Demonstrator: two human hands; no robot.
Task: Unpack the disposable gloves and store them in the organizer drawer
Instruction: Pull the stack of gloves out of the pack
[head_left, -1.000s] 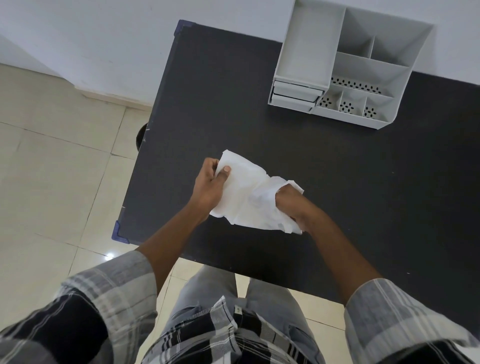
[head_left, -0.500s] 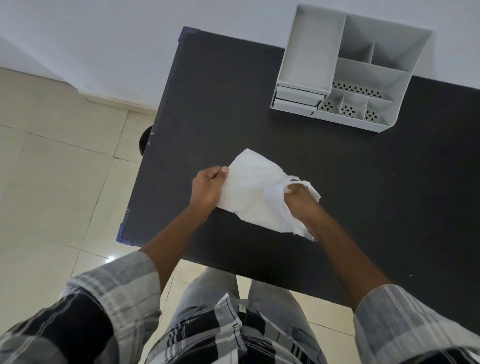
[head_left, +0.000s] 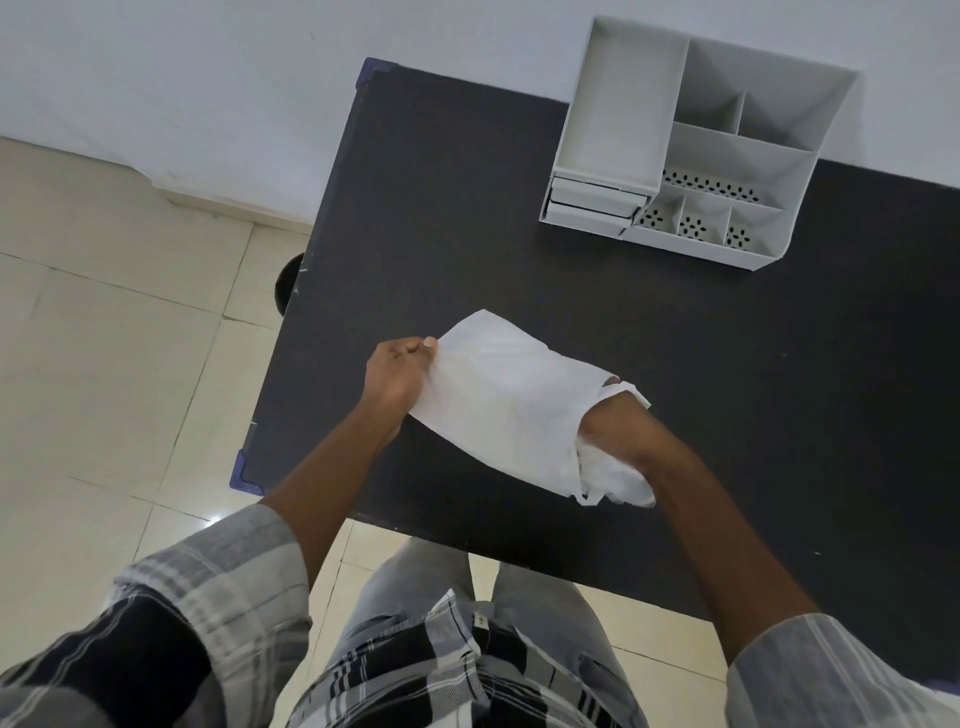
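Head view: two hands (head_left: 396, 373) (head_left: 613, 431), one glove packet (head_left: 498, 400).

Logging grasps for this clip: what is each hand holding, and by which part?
Both hold the white plastic packet. The left hand pinches its upper left edge; the right hand grips the bunched right end.

Black table (head_left: 467, 218) with blue corner guards (head_left: 244, 475), against pale wall (head_left: 182, 78), glossy cream tiled floor (head_left: 104, 364)
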